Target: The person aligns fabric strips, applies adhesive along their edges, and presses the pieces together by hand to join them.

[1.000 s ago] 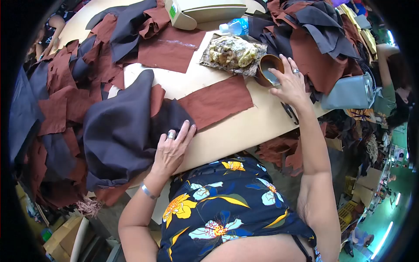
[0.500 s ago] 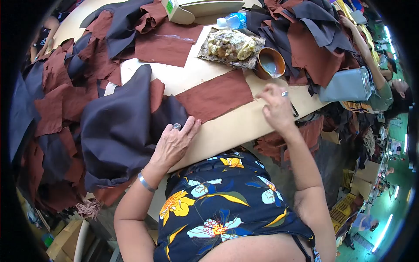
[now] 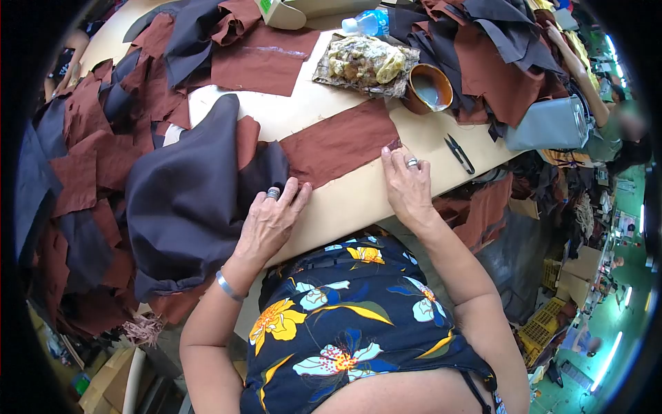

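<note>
A reddish-brown strip of fabric [image 3: 345,141] lies flat on the pale table, its left end beside a large dark piece of fabric [image 3: 186,186]. My left hand [image 3: 270,219] rests at the strip's lower left corner, fingers outstretched with their tips on the cloth. At the lower right corner, the fingertips of my right hand [image 3: 408,181] pinch the strip's edge, where a small dark bit shows. Thread snips [image 3: 459,153] lie on the table to the right of that hand. Behind the strip stands a brown bowl [image 3: 449,103] of cloudy liquid.
A crumpled, yellowish lump on a stained board [image 3: 365,65] sits beside the bowl, with a water bottle [image 3: 369,23] behind it. Heaps of brown and dark fabric [image 3: 96,165] cover the left side. At right are more fabric, a grey metal tin [image 3: 548,127] and another person's arm [image 3: 583,72].
My right hand has moved left and down from near the bowl to the strip's right corner, uncovering the snips. The left hand stays at the left corner, shifted slightly.
</note>
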A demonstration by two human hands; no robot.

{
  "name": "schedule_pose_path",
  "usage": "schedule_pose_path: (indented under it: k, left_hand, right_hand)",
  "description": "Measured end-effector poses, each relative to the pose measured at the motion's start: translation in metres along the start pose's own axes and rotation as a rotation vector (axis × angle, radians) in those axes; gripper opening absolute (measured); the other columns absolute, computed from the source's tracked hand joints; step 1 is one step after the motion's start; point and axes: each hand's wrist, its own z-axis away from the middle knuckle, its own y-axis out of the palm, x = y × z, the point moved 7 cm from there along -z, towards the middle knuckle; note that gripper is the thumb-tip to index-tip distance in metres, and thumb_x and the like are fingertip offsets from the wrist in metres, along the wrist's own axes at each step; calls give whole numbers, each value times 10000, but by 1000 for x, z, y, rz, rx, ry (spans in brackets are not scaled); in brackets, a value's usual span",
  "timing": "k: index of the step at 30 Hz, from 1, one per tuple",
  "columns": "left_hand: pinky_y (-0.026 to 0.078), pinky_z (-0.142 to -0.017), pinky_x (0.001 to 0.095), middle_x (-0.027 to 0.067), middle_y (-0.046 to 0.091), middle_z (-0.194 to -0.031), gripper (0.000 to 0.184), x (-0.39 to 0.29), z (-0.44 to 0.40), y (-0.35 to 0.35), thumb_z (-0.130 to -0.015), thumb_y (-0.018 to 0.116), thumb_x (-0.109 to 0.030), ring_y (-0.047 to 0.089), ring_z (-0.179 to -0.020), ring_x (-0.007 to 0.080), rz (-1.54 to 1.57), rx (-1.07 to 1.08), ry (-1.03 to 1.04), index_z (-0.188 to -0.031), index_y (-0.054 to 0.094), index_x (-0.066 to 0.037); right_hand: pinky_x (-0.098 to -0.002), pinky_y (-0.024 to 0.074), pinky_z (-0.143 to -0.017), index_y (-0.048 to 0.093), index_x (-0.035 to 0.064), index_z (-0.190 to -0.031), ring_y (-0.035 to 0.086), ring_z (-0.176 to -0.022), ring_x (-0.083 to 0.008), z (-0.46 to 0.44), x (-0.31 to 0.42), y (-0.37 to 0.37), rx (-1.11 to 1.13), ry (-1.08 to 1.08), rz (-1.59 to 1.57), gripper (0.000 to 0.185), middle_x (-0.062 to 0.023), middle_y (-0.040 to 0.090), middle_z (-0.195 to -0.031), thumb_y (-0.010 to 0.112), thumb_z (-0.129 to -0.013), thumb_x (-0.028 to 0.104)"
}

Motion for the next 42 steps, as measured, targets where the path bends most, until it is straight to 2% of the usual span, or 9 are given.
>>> schedule_pose_path:
  k: [13,17,21,27,32,34,37,38,42]
  left_hand:
    - [434,-672,300,95,512,-1145,463,4,6,-2,-772,515,-76,567,-826,186,31,-17,-29,-1235,508,-52]
    - [446,-661,297,92,514,-1147,429,5,7,-6,-775,524,-78,572,-815,180,44,-24,-34,-1202,518,-44]
    - [470,-660,298,91,522,-1135,380,8,9,-8,-772,532,-74,581,-794,180,103,-39,-47,-1151,527,-36]
    - [487,-679,301,97,529,-1144,352,9,12,-10,-773,529,-67,590,-796,188,118,-82,-40,-1123,529,-27]
    - [486,-686,305,104,527,-1154,357,10,12,-10,-774,525,-67,591,-806,193,122,-86,-34,-1128,526,-20]
    - [484,-684,311,108,525,-1154,361,8,12,-11,-773,524,-65,591,-807,198,115,-95,-32,-1131,526,-20]
    - [482,-684,321,112,519,-1161,371,9,11,-8,-771,527,-64,591,-806,206,134,-59,-45,-1141,526,-43]
    - [482,-682,322,113,516,-1164,372,8,11,-7,-776,527,-64,593,-800,209,134,-61,-40,-1148,524,-54]
    - [494,-684,336,109,518,-1134,376,11,8,-9,-782,559,-70,598,-807,237,198,-50,-64,-1156,528,-92]
  right_hand:
    - [-395,382,-769,519,81,-1227,538,-905,-175,1,16,-9,-59,-124,-49,424,-42,528,-943,502,-809,147]
    - [-392,379,-780,517,82,-1235,524,-923,-170,-12,-24,3,-17,19,117,432,-30,528,-957,505,-809,152]
    - [-415,383,-791,443,167,-1339,514,-924,-176,-6,-16,5,-44,-61,133,526,-34,501,-1021,509,-817,166]
    - [-423,384,-786,372,203,-1393,521,-915,-182,-1,33,-4,-8,-149,-14,599,-37,499,-1012,515,-814,156]
    - [-416,401,-758,577,244,-1191,544,-894,-219,-12,32,-18,115,-131,-487,470,-19,538,-981,536,-756,71]
    - [-423,418,-754,574,218,-1170,534,-937,-240,-28,-18,-20,-84,-47,-623,498,-37,530,-983,564,-705,40]
    - [-424,418,-872,574,155,-1149,492,-1042,-295,-50,-99,-48,-127,251,-310,533,-103,505,-1151,642,-630,52]
    - [-464,396,-928,574,169,-1166,408,-1206,-303,-55,-116,-43,-71,267,-205,550,-105,418,-1325,706,-633,140]
    - [-511,331,-992,591,236,-1201,245,-1351,-289,-77,-140,-11,277,298,-161,626,-92,223,-1487,778,-604,249]
